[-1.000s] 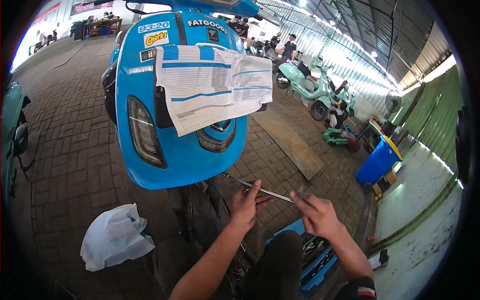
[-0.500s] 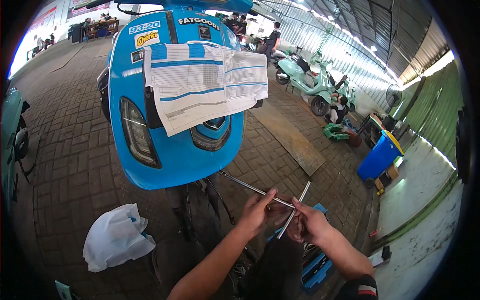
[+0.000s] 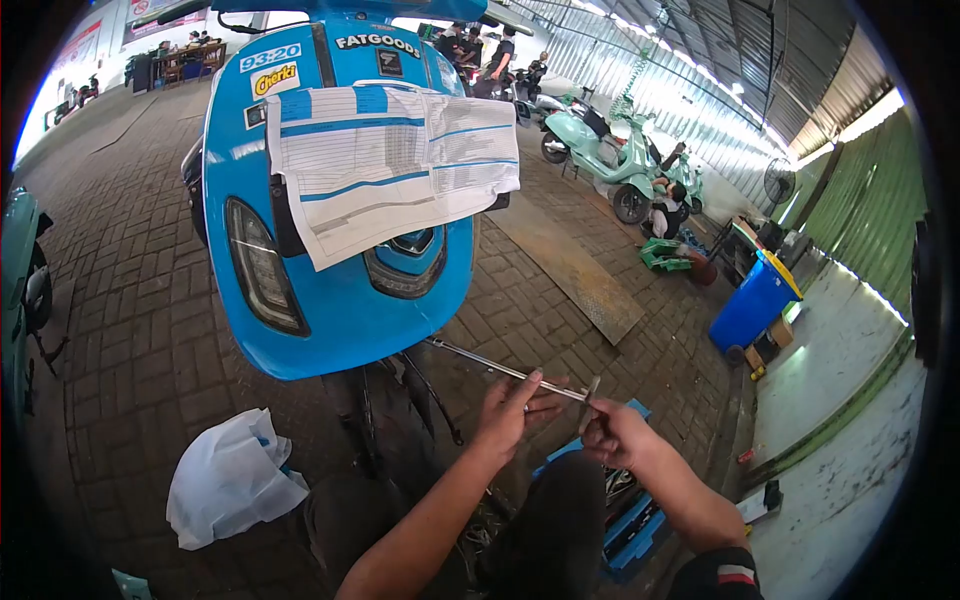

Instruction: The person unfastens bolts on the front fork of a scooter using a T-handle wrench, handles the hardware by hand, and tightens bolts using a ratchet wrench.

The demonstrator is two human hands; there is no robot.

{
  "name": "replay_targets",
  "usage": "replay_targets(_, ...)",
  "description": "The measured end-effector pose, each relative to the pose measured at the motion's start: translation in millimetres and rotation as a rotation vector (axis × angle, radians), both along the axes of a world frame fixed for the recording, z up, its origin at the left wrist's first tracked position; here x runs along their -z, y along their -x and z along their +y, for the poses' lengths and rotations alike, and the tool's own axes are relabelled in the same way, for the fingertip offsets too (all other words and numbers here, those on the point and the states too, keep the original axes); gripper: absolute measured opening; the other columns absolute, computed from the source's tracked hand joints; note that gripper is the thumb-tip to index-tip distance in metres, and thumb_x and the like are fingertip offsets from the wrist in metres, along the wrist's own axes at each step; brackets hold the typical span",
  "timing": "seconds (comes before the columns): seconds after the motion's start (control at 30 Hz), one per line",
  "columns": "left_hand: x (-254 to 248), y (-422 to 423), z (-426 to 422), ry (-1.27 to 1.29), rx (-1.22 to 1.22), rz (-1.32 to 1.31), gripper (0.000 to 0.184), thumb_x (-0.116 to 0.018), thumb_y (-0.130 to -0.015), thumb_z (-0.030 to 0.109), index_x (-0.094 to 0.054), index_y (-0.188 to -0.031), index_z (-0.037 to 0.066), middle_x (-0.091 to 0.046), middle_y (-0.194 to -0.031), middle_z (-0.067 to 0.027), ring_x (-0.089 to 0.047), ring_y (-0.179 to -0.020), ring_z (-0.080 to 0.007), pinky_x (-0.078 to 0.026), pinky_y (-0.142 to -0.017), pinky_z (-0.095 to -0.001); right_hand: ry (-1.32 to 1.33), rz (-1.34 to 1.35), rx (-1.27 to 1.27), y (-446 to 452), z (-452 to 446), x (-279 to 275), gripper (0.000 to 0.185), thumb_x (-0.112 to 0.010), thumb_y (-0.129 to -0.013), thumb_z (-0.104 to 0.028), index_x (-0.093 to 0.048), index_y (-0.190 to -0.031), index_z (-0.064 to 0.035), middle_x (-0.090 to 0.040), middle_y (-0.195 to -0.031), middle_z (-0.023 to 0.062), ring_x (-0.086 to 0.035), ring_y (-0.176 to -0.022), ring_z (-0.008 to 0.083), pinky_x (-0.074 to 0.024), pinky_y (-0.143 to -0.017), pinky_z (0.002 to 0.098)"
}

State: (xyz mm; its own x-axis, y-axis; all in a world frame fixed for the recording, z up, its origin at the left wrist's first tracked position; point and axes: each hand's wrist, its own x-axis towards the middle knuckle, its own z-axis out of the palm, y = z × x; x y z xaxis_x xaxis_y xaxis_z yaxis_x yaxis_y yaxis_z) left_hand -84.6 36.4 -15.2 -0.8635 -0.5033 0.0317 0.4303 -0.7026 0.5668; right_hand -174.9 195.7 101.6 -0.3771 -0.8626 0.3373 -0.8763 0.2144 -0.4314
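A long chrome T-handle wrench [image 3: 480, 360] runs from beneath the rear of a blue scooter [image 3: 330, 330] toward me. My left hand [image 3: 508, 412] holds its shaft near the handle end, thumb on top and fingers stretched underneath. At the crossbar [image 3: 590, 398], which is smeared by motion, my right hand [image 3: 617, 432] has its fingers curled and touching the bar. The wrench's far tip is hidden under the scooter's body. Below my right hand lies an open blue toolbox [image 3: 635, 535] with metal tools inside, partly covered by my knee.
A printed paper sheet [image 3: 375, 215] drapes over the scooter's rear. On the brick floor sits a white plastic bag [image 3: 230, 485]. A metal plate [image 3: 575, 270], a blue bin [image 3: 752, 300] and mint-green scooters [image 3: 625, 165] stand to the right. A person [image 3: 668, 210] crouches beside them.
The wrench's crossbar has turned from a clear slant to a blurred, steeper position. My right hand has shifted slightly down and right, its fingers more curled. The view has shifted a little.
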Motion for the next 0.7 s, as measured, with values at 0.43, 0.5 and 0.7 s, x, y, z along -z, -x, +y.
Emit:
replay_targets(0.43,-9.4,-3.4,-3.2,-0.017,-0.067,-0.044,0.03,-0.068,-0.104,0.027,-0.06,-0.111,0.0,-0.073,-0.113,-0.0205,-0.076,-0.096,-0.0299,-0.065,-0.085,-0.0409,0.079,1.37,-0.215,41.8,12.2,8.2,0.059,-0.08,-0.078,-0.036,-0.068,-0.135,-0.0389,-0.055,-0.143,-0.0011,-0.048,-0.137,0.0271,-0.0399,-0.112,0.0547)
replay_targets(0.5,-7.9,-3.4,-3.2,-0.02,-0.075,-0.054,0.028,-0.068,-0.104,0.027,-0.06,-0.11,0.002,-0.073,-0.113,-0.0198,-0.076,-0.096,-0.029,-0.065,-0.085,-0.041,0.078,1.308,-0.204,37.5,8.5,4.9,0.055,-0.08,-0.077,-0.032,-0.071,-0.13,-0.0363,-0.056,-0.138,0.0011,-0.051,-0.13,0.0287,-0.0387,-0.111,0.0569)
replay_targets(0.7,-6.0,2.5,-5.2,-0.023,-0.095,0.002,0.027,-0.066,-0.105,0.028,-0.058,-0.111,0.002,-0.073,-0.113,-0.0211,-0.075,-0.1,-0.0297,-0.064,-0.088,-0.0421,-0.012,0.046,-0.029,26.3,-16.7,7.1,0.027,-0.069,-0.097,-0.029,-0.074,-0.093,-0.0032,-0.052,-0.063,0.0113,-0.054,-0.062,0.0273,-0.0444,-0.066,0.0451)
